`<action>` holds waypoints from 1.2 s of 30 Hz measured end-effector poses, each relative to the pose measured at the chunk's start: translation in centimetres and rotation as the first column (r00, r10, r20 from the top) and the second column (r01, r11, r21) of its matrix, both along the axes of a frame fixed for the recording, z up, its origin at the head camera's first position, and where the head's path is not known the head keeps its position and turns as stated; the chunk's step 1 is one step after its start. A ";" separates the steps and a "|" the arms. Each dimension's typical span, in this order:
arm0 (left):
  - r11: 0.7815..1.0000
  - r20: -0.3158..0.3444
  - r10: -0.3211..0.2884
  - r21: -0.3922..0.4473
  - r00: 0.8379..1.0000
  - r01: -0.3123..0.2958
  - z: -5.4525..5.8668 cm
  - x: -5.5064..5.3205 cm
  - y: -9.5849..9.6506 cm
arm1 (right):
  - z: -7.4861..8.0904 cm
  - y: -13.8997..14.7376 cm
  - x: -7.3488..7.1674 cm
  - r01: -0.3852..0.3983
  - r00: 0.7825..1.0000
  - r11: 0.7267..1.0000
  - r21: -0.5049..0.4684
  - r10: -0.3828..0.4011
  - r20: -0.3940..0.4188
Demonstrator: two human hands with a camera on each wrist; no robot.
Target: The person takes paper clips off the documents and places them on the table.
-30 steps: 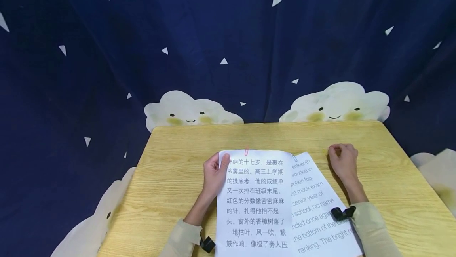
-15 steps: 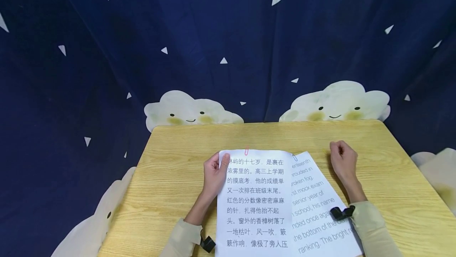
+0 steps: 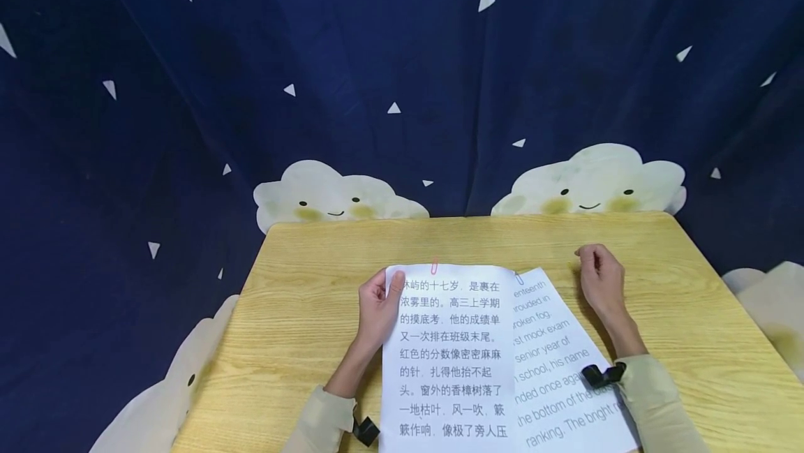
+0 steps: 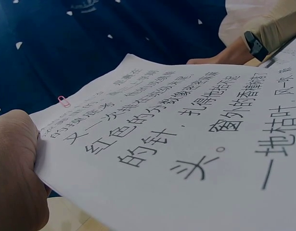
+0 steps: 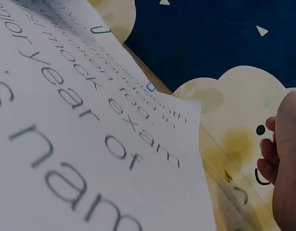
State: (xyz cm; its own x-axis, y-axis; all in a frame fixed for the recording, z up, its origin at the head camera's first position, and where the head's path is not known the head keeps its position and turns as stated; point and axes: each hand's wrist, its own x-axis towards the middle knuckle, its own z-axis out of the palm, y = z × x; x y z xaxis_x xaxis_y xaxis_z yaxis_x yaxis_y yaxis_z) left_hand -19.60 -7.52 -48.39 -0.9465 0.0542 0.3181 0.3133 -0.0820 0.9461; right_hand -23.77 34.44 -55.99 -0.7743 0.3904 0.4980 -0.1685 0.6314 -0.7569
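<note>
In the head view my left hand (image 3: 379, 306) pinches the left edge of a white sheet of paper (image 3: 449, 355), near its top corner, with the thumb on the printed side. The sheet bears Chinese text, and a pink paper clip (image 3: 434, 268) sits on its top edge. Partly covered by it, an English-printed sheet (image 3: 565, 383) lies slanted to the right, a blue paper clip (image 3: 518, 278) at its top. My right hand (image 3: 603, 282) is beside that sheet, its fingers loosely curled around nothing visible. The right wrist view shows a green paper clip (image 5: 100, 30) too.
A light wooden table (image 3: 301, 264) extends under the papers and both forearms. Behind it hangs a dark blue curtain (image 3: 352, 90) with white triangles and smiling clouds. Each wrist wears a small black device, such as the one (image 3: 603, 375) on the right.
The right hand's fingers have shifted, from a ring with the thumb, through a tighter curl, to a looser one, and the hand sits slightly higher. Left hand and papers are unmoved.
</note>
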 end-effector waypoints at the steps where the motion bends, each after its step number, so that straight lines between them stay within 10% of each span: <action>1: 1.000 0.004 -0.001 0.004 1.000 0.001 0.0 0.0 0.0 | 0.1 -0.1 0.0 -0.017 1.000 1.000 -0.003 0.017 0.008; 26: 1.000 -0.008 -0.013 0.009 1.000 0.013 0.2 0.0 -0.1 | 3.7 -2.9 0.9 -0.180 0.984 0.983 -0.041 0.179 -0.020; 36: 1.000 -0.019 -0.013 0.014 1.000 0.013 0.1 0.0 -0.1 | 8.3 -6.2 3.0 -0.295 0.952 0.955 -0.017 0.293 -0.092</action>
